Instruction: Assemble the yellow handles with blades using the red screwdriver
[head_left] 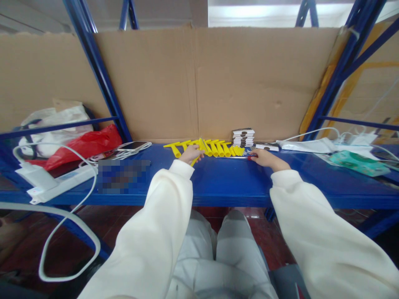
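Yellow T-shaped pieces, head view: arranged in a row toward the back of the blue counter, before a cardboard panel. The left hand, at the row, grips a yellow piece, partly hidden by the fingers. The right hand is closed on a red-handled tool, its slim metal shaft pointing left. Behind stands a stack of black-and-white packets.

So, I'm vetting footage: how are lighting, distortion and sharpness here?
Head view: top-right bright strip washed out; floor below the blue shelf dim; blue uprights splay outward, suggesting wide-angle distortion; a pixelated patch hides part of the shelf; detail around the right hand looks soft.
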{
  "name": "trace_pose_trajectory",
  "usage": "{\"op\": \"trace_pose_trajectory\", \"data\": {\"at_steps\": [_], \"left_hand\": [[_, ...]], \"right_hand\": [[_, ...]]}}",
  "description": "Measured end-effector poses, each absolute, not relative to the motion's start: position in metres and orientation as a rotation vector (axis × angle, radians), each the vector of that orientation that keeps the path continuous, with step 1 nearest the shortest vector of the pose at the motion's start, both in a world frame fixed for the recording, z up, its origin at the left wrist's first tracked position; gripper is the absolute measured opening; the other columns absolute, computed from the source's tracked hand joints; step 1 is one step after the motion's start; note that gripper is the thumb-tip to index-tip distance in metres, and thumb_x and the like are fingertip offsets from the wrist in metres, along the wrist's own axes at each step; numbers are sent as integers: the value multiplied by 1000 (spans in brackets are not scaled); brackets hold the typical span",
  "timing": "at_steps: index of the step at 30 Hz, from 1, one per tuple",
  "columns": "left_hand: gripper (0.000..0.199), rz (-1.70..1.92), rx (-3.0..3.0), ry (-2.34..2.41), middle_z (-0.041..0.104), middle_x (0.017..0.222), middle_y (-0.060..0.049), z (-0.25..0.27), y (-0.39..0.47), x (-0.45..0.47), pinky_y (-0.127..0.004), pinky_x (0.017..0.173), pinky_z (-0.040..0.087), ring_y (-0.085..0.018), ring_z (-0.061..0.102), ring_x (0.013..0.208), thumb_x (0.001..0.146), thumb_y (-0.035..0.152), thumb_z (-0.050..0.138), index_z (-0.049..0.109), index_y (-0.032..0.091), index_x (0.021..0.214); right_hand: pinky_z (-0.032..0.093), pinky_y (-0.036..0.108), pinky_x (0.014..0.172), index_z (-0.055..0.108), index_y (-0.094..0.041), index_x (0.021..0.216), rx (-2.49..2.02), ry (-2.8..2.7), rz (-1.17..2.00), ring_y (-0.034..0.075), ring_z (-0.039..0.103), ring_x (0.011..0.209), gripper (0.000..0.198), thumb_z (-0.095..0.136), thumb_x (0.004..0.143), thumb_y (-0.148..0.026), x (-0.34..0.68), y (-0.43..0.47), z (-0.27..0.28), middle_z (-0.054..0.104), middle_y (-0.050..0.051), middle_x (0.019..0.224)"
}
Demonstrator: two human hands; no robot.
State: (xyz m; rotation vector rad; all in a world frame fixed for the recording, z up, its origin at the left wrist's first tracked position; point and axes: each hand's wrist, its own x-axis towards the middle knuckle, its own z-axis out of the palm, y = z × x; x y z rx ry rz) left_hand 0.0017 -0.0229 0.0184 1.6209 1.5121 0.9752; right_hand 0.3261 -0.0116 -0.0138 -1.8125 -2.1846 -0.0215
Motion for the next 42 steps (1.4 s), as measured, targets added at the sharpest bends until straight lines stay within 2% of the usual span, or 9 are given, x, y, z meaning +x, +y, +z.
{"op": "trace_pose_trajectory", "data": {"at_steps": [6,11,13,15,17,19,28,37,42], "left_hand": [[16,956,1650,1552,57,58,3,20,-26,3,-19,47,37,-8,48,48,94,9,53,61,13,81],[22,959,1788,1542,69,77,-2,17,-27,8,-19,51,41,-11,57,54,97,14,51,66,13,113],[30,936,1924,1541,74,88,-6,15,-27,11,-21,60,49,-15,66,68,96,14,51,67,15,122],[35,930,2133,1519,76,103,-8,12,-27,13,-25,80,54,-20,70,93,95,14,54,69,19,126],[38,909,2353,1482,74,116,-8,9,-28,16,-30,98,50,-22,66,114,95,16,56,70,24,128],[39,836,2508,1473,72,121,-9,7,-30,19,-33,106,46,-24,63,120,96,18,55,70,26,132],[46,530,2766,1575,67,120,-14,3,-39,27,-33,96,50,-25,69,107,101,24,46,60,27,144],[47,553,2837,1523,65,118,-12,-3,-37,34,-33,94,51,-24,68,106,102,25,44,58,30,146],[48,522,2909,1500,64,116,-12,-4,-37,37,-32,91,51,-23,68,103,102,24,41,56,31,148]], "right_hand": [[51,29,90,77,-19,107,-1807,-2192,6,23,69,100,24,66,88,-29,326,-11,-14,76,12,112],[51,30,92,77,-21,107,-1819,-2172,-15,24,69,102,24,68,87,-30,327,-9,-15,76,11,113],[51,31,93,77,-20,108,-1826,-2163,-14,24,69,103,25,67,87,-30,328,-8,-15,76,12,113],[51,31,94,77,-20,109,-1832,-2157,-2,24,69,104,26,65,88,-28,328,-7,-15,76,12,113],[50,32,95,77,-20,111,-1835,-2158,8,25,69,105,27,62,89,-26,328,-6,-15,76,13,113],[50,33,96,77,-20,114,-1856,-2148,1,26,68,107,30,59,89,-23,327,-7,-15,76,13,115],[49,39,101,70,-21,127,-1979,-2037,-92,29,65,120,46,46,90,-12,323,-10,-12,70,13,131],[50,27,88,78,-16,100,-1859,-2084,-202,24,70,102,33,47,92,-17,299,-2,-7,78,14,109],[51,26,79,81,-13,89,-1962,-2089,-162,25,73,89,27,55,84,-12,291,13,0,79,14,89]]}}
